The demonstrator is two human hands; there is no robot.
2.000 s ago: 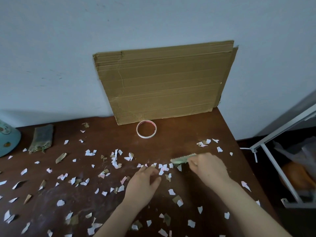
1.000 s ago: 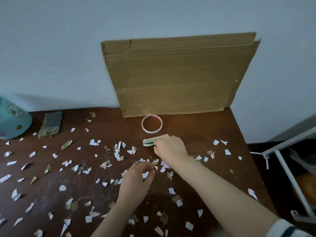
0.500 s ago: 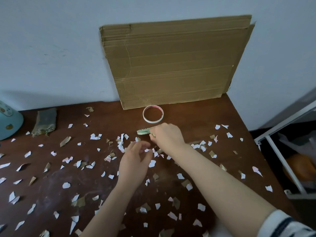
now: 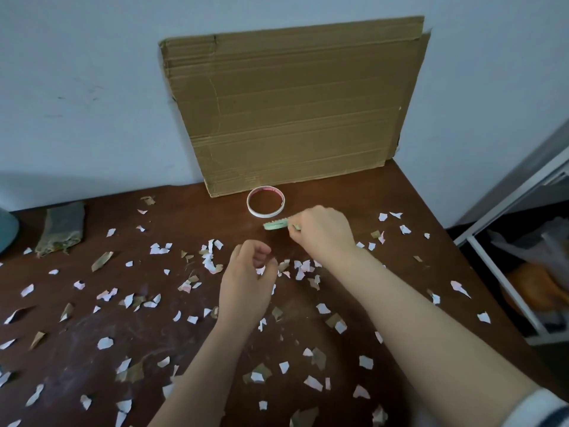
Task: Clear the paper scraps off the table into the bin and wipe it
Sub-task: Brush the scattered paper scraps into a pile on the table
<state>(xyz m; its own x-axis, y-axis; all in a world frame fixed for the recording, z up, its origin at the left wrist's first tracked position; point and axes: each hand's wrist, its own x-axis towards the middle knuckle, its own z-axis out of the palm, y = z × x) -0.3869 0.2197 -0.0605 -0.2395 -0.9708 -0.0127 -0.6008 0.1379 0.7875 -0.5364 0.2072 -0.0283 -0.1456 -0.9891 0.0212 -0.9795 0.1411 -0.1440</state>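
Note:
Several white, pink and tan paper scraps lie scattered over the dark brown table. My right hand grips a small green brush just in front of a tape ring, bristle edge low over the wood. My left hand hovers to its lower left, fingers loosely curled, cupped over a cluster of scraps; whether it holds any I cannot tell. No bin shows clearly.
A white tape ring sits at the back centre below a cardboard sheet leaning on the wall. A brownish cloth and a teal object lie far left. A white metal rack stands off the table's right edge.
My right hand carried the green brush from mid-table back toward the tape ring. My left hand shifted forward slightly and curled its fingers.

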